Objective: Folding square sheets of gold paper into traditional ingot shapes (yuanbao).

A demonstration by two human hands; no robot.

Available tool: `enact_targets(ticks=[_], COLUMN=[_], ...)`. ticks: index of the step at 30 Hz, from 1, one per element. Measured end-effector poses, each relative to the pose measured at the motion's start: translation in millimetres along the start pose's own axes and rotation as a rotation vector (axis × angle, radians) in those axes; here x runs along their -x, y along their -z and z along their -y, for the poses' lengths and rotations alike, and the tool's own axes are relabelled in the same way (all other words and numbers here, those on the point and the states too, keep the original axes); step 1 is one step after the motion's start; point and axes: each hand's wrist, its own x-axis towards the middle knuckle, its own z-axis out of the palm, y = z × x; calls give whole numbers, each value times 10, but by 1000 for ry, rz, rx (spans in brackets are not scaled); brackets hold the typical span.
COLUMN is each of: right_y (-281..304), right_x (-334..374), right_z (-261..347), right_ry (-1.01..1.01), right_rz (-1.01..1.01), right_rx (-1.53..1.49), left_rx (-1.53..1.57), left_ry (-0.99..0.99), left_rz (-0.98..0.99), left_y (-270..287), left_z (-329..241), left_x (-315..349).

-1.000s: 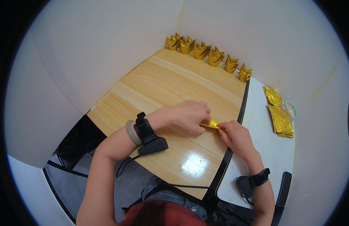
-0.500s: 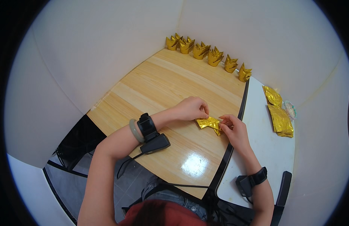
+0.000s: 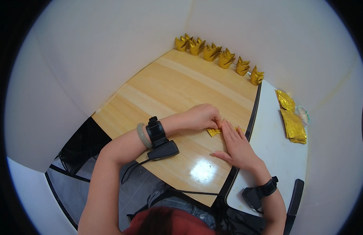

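Note:
A small folded piece of gold foil paper (image 3: 213, 132) lies on the wooden table, mostly hidden under both hands. At its left end, the curled fingers of my left hand (image 3: 204, 116) are closed on the foil and press close to the tabletop. My right hand (image 3: 239, 148) lies flat across the foil's right part, with the fingers stretched out and the thumb spread away. Its fingertips come right up beside the left fingers. How the covered part of the foil is folded cannot be seen.
Several gold foil crown-shaped pieces (image 3: 226, 59) stand in a row along the table's (image 3: 162, 92) far edge by the wall. On the white surface (image 3: 264, 129) at right lie flat stacks of gold foil sheets (image 3: 294, 127) and a pale beaded item (image 3: 303, 114).
My right hand has gone from holding the foil's right edge with bent fingers to lying flat over it. My left hand has moved slightly right and down, fingers still closed at the foil.

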Motion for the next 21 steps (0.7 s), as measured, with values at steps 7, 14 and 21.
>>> enact_targets(ticks=[7,14,21], right_y=[219,321,459], right_x=[94,197,146], right_z=[-85,-366,-216], right_ry=[-61,-198,-351], right_rz=[224,123,69], right_rx=[186,104,-326], left_rx=[-8,-72,-364], left_ry=[-36,14,28], left_rz=[-2,11,-48], left_y=[-9,4,-8], left_z=[6,-95,-264], left_x=[14,35,106])
